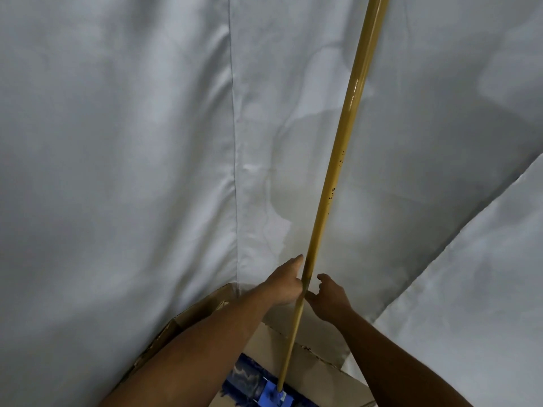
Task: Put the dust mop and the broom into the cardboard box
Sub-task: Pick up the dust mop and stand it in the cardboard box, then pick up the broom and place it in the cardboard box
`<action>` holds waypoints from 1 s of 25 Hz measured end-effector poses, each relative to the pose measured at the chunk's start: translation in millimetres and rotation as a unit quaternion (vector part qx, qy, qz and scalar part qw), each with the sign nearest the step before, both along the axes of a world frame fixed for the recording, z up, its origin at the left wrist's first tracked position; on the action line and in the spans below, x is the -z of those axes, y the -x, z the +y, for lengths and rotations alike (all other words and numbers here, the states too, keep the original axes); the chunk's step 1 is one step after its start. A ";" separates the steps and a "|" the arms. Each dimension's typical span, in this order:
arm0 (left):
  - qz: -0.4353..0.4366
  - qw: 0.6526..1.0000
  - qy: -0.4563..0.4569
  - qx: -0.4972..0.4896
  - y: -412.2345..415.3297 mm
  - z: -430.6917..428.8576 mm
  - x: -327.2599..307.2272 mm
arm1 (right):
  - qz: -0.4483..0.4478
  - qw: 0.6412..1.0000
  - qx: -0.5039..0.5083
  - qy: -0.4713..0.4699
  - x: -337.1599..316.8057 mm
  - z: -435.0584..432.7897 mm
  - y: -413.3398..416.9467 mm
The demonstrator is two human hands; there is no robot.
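The dust mop has a long yellow handle (338, 160) that rises from bottom centre to the top edge, and a blue head (258, 386) down inside the cardboard box (188, 315). My left hand (286, 284) presses against the left side of the handle, thumb pointing up; whether its fingers wrap the handle is hidden. My right hand (330, 298) is just right of the handle, fingers spread and curled, fingertips near or touching it. No broom is in view.
A pale grey cloth backdrop (132, 142) hangs right behind the box and fills most of the view. A second sheet (484, 289) slants across the lower right. The box's torn flaps (314, 353) stand open around the mop head.
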State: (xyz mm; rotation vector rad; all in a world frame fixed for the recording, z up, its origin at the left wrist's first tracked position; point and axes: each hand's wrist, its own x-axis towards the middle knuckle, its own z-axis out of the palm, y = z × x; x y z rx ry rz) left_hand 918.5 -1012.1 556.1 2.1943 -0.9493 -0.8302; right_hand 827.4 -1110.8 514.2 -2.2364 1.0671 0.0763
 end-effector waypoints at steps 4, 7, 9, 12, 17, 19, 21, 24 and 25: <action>-0.206 0.978 -0.026 -0.005 -3.2 21.5 7.7 | 0.001 0.999 -0.017 0.040 -4.4 -0.7 18.9; -0.310 0.950 -0.041 -0.008 0.2 38.7 11.3 | 0.013 0.994 -0.052 0.092 -11.6 3.4 41.6; -0.343 0.938 -0.050 -0.022 7.6 52.2 11.3 | 0.007 0.989 -0.073 0.131 -16.2 10.2 57.0; -0.372 0.923 -0.086 -0.049 44.6 83.9 9.0 | -0.003 0.971 -0.139 0.192 -23.2 23.6 98.3; -0.372 0.911 -0.130 -0.125 122.1 155.4 17.7 | -0.013 0.931 -0.253 0.262 -21.1 50.3 156.3; -0.360 0.906 -0.148 -0.168 162.4 189.7 24.4 | -0.025 0.916 -0.296 0.269 -17.8 67.3 173.9; -0.342 0.896 -0.149 -0.239 199.9 216.2 29.9 | -0.036 0.903 -0.330 0.272 -14.3 77.5 184.9; -0.303 0.876 -0.177 -0.331 260.4 279.7 40.8 | -0.053 0.879 -0.384 0.277 -11.0 120.5 200.3; -0.289 0.866 -0.199 -0.355 282.5 306.6 44.1 | -0.063 0.868 -0.410 0.271 -8.5 140.5 205.7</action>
